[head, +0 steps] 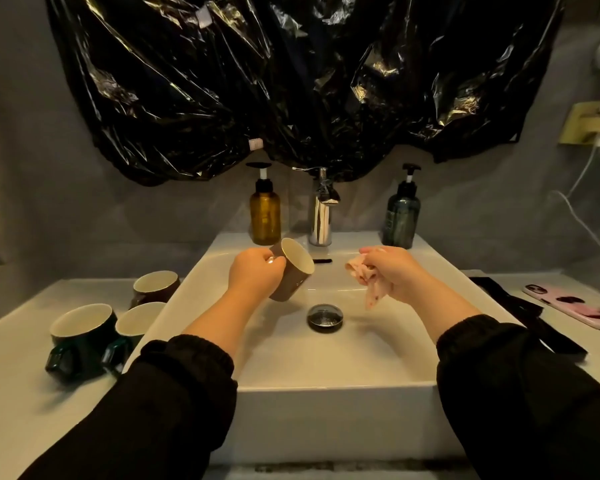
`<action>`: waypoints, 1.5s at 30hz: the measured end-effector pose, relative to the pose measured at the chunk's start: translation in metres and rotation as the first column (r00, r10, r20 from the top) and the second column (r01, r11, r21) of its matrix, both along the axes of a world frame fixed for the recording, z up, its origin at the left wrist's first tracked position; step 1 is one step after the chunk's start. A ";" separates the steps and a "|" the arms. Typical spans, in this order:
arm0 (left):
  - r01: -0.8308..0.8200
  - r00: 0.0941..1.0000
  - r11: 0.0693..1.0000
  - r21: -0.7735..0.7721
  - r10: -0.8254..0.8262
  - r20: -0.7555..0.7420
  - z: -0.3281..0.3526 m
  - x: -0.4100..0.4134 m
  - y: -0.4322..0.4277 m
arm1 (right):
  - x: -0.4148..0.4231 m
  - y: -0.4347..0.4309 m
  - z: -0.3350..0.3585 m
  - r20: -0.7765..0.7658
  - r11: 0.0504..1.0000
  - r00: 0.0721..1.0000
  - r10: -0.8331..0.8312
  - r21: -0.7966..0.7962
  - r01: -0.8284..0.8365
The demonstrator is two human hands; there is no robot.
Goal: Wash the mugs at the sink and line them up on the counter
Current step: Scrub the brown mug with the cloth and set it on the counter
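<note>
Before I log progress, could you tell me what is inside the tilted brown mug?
The brown ceramic mug in the left hand shows only bare cream inner wall; its bottom is hidden.

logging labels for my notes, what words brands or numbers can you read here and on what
No text can be read in this view.
Dark pump bottle: front label too blurred to read.
White tab on the black plastic sheet: too small to read.
Brown mug: no print shows.
Pink cloth: spots only, no words.
Phone case: pattern only.
</note>
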State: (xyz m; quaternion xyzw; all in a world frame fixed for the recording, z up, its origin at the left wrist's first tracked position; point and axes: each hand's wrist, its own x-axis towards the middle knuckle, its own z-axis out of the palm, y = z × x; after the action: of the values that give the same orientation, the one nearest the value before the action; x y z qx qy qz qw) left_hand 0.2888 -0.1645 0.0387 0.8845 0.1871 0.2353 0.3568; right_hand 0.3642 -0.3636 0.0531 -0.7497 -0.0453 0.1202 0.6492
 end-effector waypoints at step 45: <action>0.144 0.986 0.176 -0.974 -0.110 0.126 0.009 0.006 -0.027 | -0.028 0.031 -0.019 0.759 0.785 0.432 0.487 -0.597 0.164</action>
State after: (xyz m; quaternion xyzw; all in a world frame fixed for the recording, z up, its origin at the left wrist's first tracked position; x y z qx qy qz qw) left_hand 0.2945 -0.1920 0.0479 0.4634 0.2154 0.0435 0.8584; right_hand 0.3366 -0.3324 0.0340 -0.8501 -0.4149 -0.2166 0.2414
